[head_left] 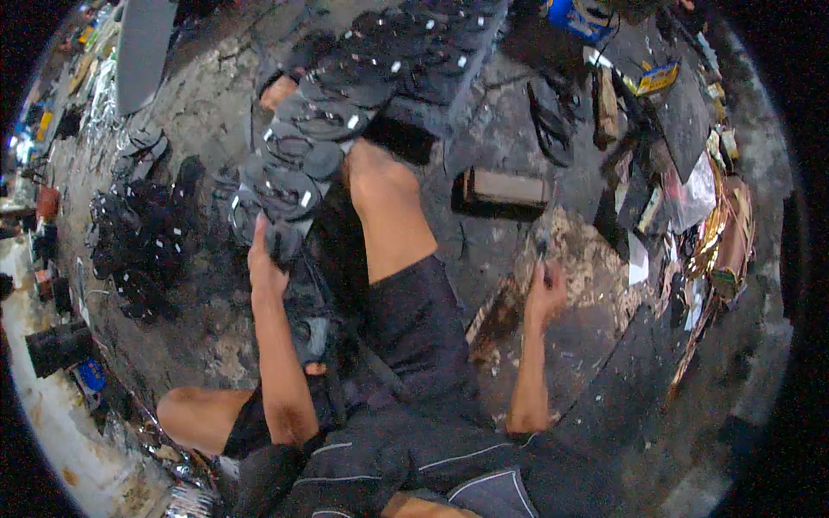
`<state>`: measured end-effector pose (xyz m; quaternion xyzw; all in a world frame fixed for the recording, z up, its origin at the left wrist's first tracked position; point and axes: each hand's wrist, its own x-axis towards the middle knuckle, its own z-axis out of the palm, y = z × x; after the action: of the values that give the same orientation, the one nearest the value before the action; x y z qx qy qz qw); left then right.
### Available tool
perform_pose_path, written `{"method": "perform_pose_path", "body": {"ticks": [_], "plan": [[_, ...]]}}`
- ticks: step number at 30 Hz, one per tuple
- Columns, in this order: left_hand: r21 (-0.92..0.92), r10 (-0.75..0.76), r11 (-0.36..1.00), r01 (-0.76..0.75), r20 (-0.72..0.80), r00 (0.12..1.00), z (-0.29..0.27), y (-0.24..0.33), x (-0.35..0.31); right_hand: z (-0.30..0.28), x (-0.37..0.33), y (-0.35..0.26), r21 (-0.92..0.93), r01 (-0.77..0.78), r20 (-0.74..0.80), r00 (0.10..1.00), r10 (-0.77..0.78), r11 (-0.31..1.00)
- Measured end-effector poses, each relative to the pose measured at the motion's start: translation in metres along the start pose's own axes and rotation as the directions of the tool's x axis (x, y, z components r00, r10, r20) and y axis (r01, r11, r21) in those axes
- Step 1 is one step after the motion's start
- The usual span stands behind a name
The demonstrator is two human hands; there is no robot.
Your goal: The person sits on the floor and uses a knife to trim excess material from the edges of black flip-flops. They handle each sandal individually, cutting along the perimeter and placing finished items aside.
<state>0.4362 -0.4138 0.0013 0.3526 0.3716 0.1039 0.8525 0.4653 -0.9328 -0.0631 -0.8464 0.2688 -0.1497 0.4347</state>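
Note:
Grey-black flip-flops with straps and small white tags lie in overlapping rows ahead of me, running from the far middle towards my left hand. The nearest flip-flop (283,243) is at the fingers of my left hand (267,272), which seems to grip its left edge; part of the grip is hidden. Off to the right, my right hand (545,298) is closed around a slim dark tool (542,252) that points away from me. Its kind is too blurred to tell. That hand is over a worn, pale, chipped slab (587,259).
A block (505,186) lies ahead between my knee and the slab. On the left is a heap of black straps (138,237). Scraps, cardboard and clear plastic (691,194) crowd the right side. A blue container (579,19) stands at the far right.

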Motion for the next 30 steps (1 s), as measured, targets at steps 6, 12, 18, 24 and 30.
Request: {"method": "perform_pose_path", "body": {"ticks": [6,12,18,24,30], "plan": [[0.349,0.096,0.937,0.02,-0.31,0.946,0.019,-0.026,0.016,0.027,0.078,-0.024,-0.355,0.383,0.113,0.923,-0.368,0.853],[0.308,0.105,0.951,0.009,-0.35,0.931,0.024,-0.01,-0.001,0.025,-0.044,-0.011,-0.146,0.543,0.282,0.824,-0.491,0.827],[0.474,0.131,0.867,0.153,-0.514,0.848,0.008,-0.044,0.022,0.028,0.012,-0.008,-0.321,0.52,0.246,0.853,-0.46,0.792],[0.778,0.374,0.609,0.155,-0.455,0.808,0.005,0.002,0.01,0.015,-0.081,-0.083,-0.077,0.682,0.311,0.71,-0.632,0.728],[0.723,0.344,0.691,0.011,-0.342,0.874,-0.019,0.065,-0.04,0.029,-0.107,-0.247,0.215,-0.001,0.818,0.546,-0.18,0.977]]}}
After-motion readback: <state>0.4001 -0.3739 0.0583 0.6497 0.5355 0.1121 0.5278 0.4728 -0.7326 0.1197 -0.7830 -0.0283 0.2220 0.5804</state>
